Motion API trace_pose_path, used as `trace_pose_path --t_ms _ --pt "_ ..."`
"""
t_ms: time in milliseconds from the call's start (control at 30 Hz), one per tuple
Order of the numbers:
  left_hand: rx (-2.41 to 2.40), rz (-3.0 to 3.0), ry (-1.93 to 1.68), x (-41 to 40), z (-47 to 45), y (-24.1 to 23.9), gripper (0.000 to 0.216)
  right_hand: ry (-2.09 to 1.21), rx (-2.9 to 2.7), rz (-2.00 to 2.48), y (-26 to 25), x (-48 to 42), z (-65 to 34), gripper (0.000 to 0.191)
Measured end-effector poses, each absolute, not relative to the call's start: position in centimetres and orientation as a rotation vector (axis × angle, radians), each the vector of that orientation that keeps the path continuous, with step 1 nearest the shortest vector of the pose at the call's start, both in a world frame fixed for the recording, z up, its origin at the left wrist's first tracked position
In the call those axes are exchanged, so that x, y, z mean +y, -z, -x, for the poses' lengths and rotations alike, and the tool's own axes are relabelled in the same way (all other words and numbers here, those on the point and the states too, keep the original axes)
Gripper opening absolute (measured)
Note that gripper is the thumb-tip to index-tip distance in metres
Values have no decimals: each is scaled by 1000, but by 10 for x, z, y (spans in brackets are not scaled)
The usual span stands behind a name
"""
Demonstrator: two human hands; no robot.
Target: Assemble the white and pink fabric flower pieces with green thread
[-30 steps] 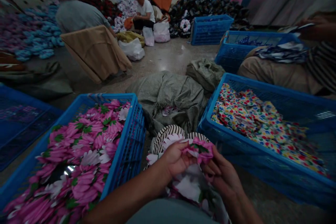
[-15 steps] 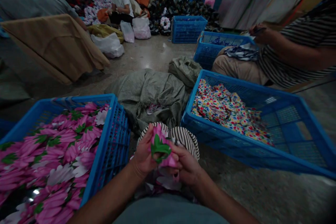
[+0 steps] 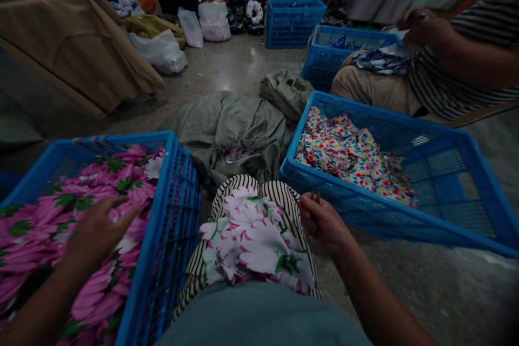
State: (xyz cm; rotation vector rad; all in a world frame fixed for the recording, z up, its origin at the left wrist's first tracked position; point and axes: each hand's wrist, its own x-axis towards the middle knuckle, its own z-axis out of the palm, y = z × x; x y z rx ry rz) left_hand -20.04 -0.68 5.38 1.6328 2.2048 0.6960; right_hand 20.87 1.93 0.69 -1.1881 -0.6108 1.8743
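My left hand [image 3: 97, 230] is over the blue crate [image 3: 174, 159] on the left, its thumb and fingers apart and nothing held between them. Below it lie many pink fabric flower pieces [image 3: 87, 286] with green leaf shapes; some show white undersides. On my lap, over black-and-white striped cloth [image 3: 217, 197], rests a pile of white petal-shaped fabric pieces [image 3: 259, 238] with pink and green edges. To the right of that pile, my right hand [image 3: 322, 221] is closed. A small dark bit shows at its fingertips, too small to name.
At right stands a blue crate [image 3: 478, 189] partly filled with multicoloured printed fabric [image 3: 348, 154]. Grey-green sacks [image 3: 231, 124] lie ahead between the crates. A person in a striped shirt [image 3: 478, 59] sits at right; further blue crates [image 3: 295, 24] and white bags [image 3: 162, 54] are beyond.
Both hands were together over my lap on a pink flower piece with green leaves; now they are apart without it. My left hand moved left over the crate, my right hand rightward. The view tilted down.
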Motion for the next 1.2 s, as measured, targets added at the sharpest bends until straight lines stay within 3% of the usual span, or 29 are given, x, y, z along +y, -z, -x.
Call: trace_pose_path --t_ms 200,400,533,667,800,867,933,1033,1200 --pt "1356 -1972 -687 -14 57 -27 13 -1758 -1431 1312 4 -1 -186 23" --pt "863 -2592 -794 -17 19 -19 52 -1858 -788 1322 -13 5 -184 27" --pt "990 -2660 -1069 -6 8 -17 27 -1915 -644 1278 -23 16 -172 27" --pt "937 -2293 -1260 3 5 -23 28 -1847 -680 1323 -22 19 -166 27" --pt "1251 -1465 -1024 6 5 -37 9 -1442 -1054 1314 -27 15 -175 19" --pt "1291 -1155 -877 7 3 -43 13 -1390 -1251 1192 -32 12 -177 42" --pt "1244 -1029 -799 9 1 -46 17 -1385 -1362 1159 -36 11 -175 45" --pt "1181 -897 -821 11 -1 -45 20 -1471 -1222 1233 -34 13 -167 18" --pt "1098 -503 -1058 9 -7 -44 21 -1654 -748 1255 -23 8 -152 28"
